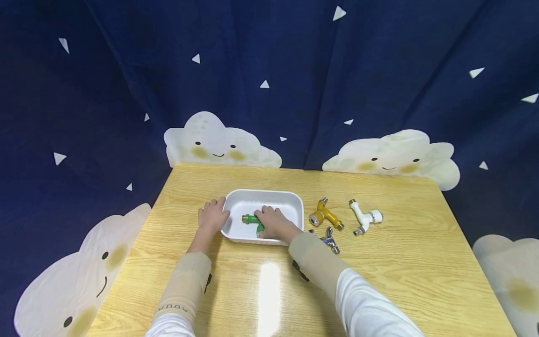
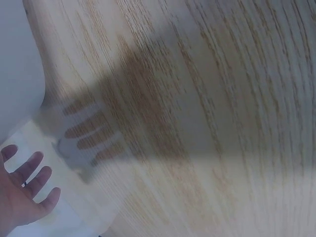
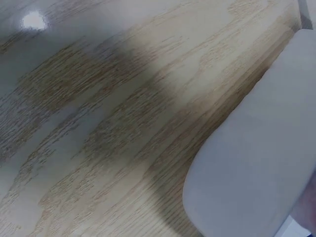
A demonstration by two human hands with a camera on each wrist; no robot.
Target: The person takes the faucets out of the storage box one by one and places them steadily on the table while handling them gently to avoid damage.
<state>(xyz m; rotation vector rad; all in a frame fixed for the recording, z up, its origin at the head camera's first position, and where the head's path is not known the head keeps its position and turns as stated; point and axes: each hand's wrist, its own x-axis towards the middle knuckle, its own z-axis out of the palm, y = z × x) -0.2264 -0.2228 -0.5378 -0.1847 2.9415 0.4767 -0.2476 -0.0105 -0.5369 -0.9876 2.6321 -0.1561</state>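
In the head view, a white rectangular tray stands on the wooden table. A green faucet with a brass threaded end lies inside it. My right hand reaches over the tray's right side and grips the faucet, hiding part of its body. Beside the tray's left rim is my left hand, its thumb side close to the rim. The left wrist view has this hand with fingers spread and nothing in them. Only the tray's outer wall and a sliver of hand show in the right wrist view.
Right of the tray lie a yellow faucet, a white faucet and a chrome faucet, the last partly behind the right forearm. A dark blue curtain with clouds hangs beyond the table.
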